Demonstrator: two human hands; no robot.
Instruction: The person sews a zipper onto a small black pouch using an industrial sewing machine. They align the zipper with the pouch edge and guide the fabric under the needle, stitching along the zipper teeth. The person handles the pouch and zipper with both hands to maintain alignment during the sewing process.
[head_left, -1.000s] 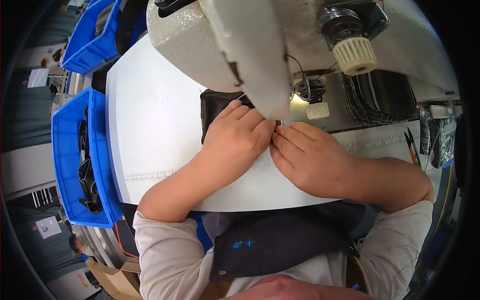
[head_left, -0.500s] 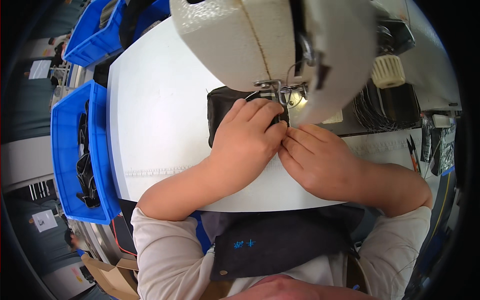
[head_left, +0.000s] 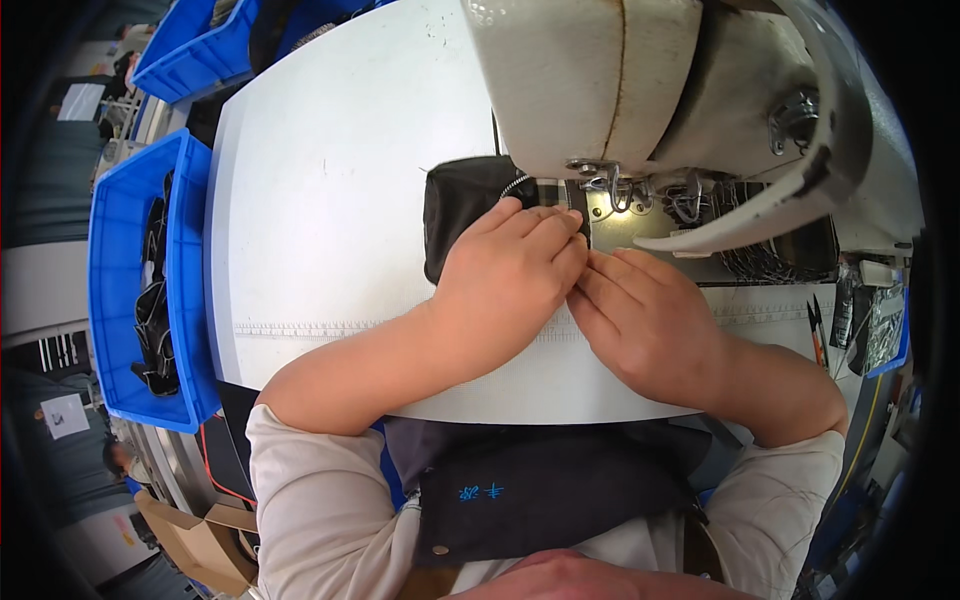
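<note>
A black fabric piece (head_left: 465,195) with a silvery zipper (head_left: 515,185) and a plaid strip lies on the white sewing table (head_left: 330,240). It sits just left of the presser foot (head_left: 620,192) of a sewing machine. My left hand (head_left: 510,260) presses on its near right part, fingers bent and close together, hiding much of it. At the cloth's right edge my right hand (head_left: 655,320) pinches with its fingertips, which touch those of the left. What exactly lies between the right fingertips is partly hidden.
The machine's cream head (head_left: 590,80) overhangs the hands. A stack of dark cloth pieces (head_left: 770,250) lies right of the needle area. Blue bins (head_left: 195,290) stand along the left, one holding black pieces. Pointed tools (head_left: 818,330) lie at the right, and a ruler strip (head_left: 300,328) crosses the table.
My view has shifted, and the machine head appears farther right. The fabric piece and both hands now sit farther left of the presser foot. Both hands keep nearly the same grip.
</note>
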